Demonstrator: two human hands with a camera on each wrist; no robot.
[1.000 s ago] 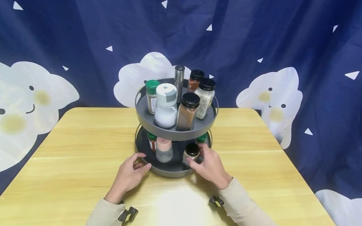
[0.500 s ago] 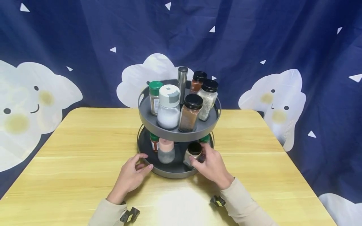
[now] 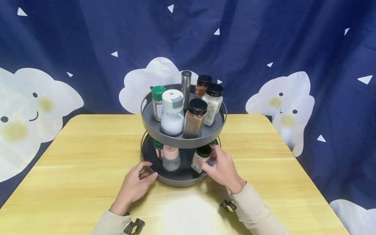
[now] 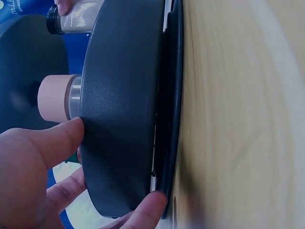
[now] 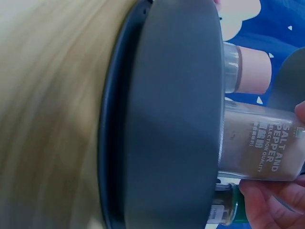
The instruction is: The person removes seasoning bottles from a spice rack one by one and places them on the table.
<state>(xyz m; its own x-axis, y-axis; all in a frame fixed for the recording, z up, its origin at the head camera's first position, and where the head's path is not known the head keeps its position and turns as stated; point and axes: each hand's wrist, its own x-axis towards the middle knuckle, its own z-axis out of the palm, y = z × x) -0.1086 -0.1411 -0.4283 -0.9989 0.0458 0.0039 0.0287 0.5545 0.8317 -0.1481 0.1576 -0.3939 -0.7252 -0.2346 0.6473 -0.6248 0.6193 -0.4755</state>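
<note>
A grey two-tier turntable (image 3: 184,142) stands on the table. My right hand (image 3: 223,166) pinches a clear square jar with a black lid (image 3: 199,161), labelled "SALT AND PEPPER" in the right wrist view. The jar leans to the right over the lower tray (image 3: 179,182), its bottom hidden behind the rim in that wrist view. At the left front, my left hand (image 3: 135,182) holds the lower tray's rim, thumb on the upper edge. Behind the rim stands a pink-capped shaker (image 3: 171,160). Green-capped bottles are partly hidden: one (image 3: 159,150) beside the shaker, another (image 5: 238,205) close to my right fingers.
The upper tray (image 3: 182,142) overhangs the jar. It carries a white-capped shaker (image 3: 172,112), a green-capped bottle (image 3: 158,103) and several black-lidded jars around a metal post (image 3: 186,88). A blue curtain (image 3: 235,49) hangs behind the table (image 3: 100,147).
My right hand has tilted the salt and pepper jar and moved it slightly up and to the right. My left hand stays at the rim.
</note>
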